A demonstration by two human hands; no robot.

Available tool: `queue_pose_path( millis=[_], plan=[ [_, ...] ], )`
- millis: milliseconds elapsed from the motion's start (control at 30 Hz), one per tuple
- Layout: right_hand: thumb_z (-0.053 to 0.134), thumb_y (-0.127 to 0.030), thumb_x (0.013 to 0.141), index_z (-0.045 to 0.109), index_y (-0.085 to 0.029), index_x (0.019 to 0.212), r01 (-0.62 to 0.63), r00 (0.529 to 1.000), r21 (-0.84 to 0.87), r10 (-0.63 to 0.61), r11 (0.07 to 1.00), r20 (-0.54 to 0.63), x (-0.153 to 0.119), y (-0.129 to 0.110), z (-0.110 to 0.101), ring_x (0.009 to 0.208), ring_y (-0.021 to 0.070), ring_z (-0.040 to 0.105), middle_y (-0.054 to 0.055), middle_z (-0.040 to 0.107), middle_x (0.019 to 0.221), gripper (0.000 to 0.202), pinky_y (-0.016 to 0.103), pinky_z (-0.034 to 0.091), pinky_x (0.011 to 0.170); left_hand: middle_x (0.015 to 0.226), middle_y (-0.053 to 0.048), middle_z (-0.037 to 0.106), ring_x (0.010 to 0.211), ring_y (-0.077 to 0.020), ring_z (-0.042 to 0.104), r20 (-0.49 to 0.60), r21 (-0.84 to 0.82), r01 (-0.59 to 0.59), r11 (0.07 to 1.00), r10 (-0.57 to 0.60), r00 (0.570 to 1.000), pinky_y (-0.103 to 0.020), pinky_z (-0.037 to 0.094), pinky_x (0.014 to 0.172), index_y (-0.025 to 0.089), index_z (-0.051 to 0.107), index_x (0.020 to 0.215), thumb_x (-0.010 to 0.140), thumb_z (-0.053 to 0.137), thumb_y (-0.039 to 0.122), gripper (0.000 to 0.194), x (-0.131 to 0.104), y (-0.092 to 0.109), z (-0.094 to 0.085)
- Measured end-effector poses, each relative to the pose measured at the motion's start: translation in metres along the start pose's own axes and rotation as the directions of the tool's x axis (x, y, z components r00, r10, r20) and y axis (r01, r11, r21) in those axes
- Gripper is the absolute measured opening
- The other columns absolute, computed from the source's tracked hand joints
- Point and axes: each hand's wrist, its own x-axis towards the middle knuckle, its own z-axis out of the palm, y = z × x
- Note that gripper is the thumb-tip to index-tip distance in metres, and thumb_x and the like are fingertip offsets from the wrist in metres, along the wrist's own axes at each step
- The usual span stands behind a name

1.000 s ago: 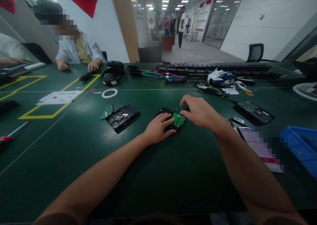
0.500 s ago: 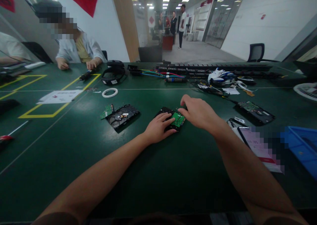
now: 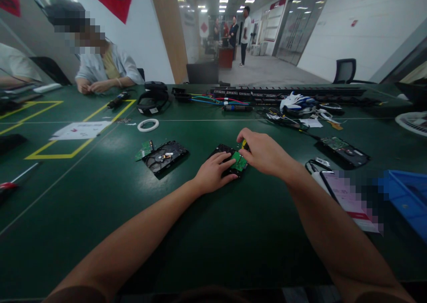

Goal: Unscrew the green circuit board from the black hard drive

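A black hard drive [image 3: 218,148] with a green circuit board [image 3: 239,161] lies on the table in front of me. My left hand [image 3: 214,171] holds it down, fingers across the top and thumb along the near edge. Over the board's right end, my right hand [image 3: 262,151] is closed around a small yellow and black screwdriver [image 3: 245,144]; its tip is hidden. To the left is an opened drive casing [image 3: 165,157], with a loose green circuit board [image 3: 144,151] at its corner. Another hard drive [image 3: 343,151] lies to the right.
A phone [image 3: 348,196] and a blue bin [image 3: 407,196] are at my right. A white ring [image 3: 147,125], headset-like black gear [image 3: 152,99], cables [image 3: 220,100] and gloves [image 3: 295,102] lie farther back. A red-handled screwdriver [image 3: 23,174] is far left. A person [image 3: 106,67] sits across the table.
My right hand has tilted and shifted slightly left, bringing the yellow of the screwdriver into view. The left hand stays put. The person opposite has drawn their hands together, away from a black tool.
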Motion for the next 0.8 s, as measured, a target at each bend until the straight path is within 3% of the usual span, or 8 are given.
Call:
queue_pose_path(
  millis=[333,567,800],
  plan=[
    [0.060,-0.016,0.091,0.057,-0.018,0.120,0.013,1.000,0.045,-0.014,0.999,0.005,0.0002,0.0004,-0.0006,0.098,0.0279,0.069,0.012,0.073,0.110,0.029,0.038,0.047,0.084,0.155,-0.013,0.053,0.147,-0.0338,0.048,-0.003,-0.014,0.009,1.000,-0.009,1.000,-0.056,0.041,0.122,0.024,0.058,0.149,0.099,0.063,0.059,0.061,-0.0006,-0.0002,0.0014],
    [0.054,-0.037,0.102,0.057,-0.021,0.117,-0.002,1.000,-0.005,0.002,1.000,-0.017,-0.0005,0.0001,0.0015,0.099,0.0275,0.067,0.012,0.071,0.112,0.022,0.038,0.047,0.085,0.156,-0.014,0.053,0.148,-0.0343,0.047,0.002,-0.026,-0.001,1.000,0.001,1.000,-0.055,0.041,0.122,0.022,0.058,0.149,0.100,0.062,0.059,0.062,-0.0011,-0.0011,0.0009],
    [0.060,-0.023,0.096,0.058,-0.019,0.121,0.006,1.000,-0.013,-0.006,1.000,-0.004,-0.0007,-0.0041,-0.0016,0.106,0.0286,0.068,0.013,0.071,0.119,0.025,0.038,0.048,0.089,0.154,-0.015,0.054,0.147,-0.0337,0.047,-0.001,-0.003,-0.002,1.000,0.002,1.000,-0.054,0.040,0.123,0.021,0.060,0.147,0.100,0.061,0.060,0.061,-0.0003,-0.0014,0.0018]
  ],
)
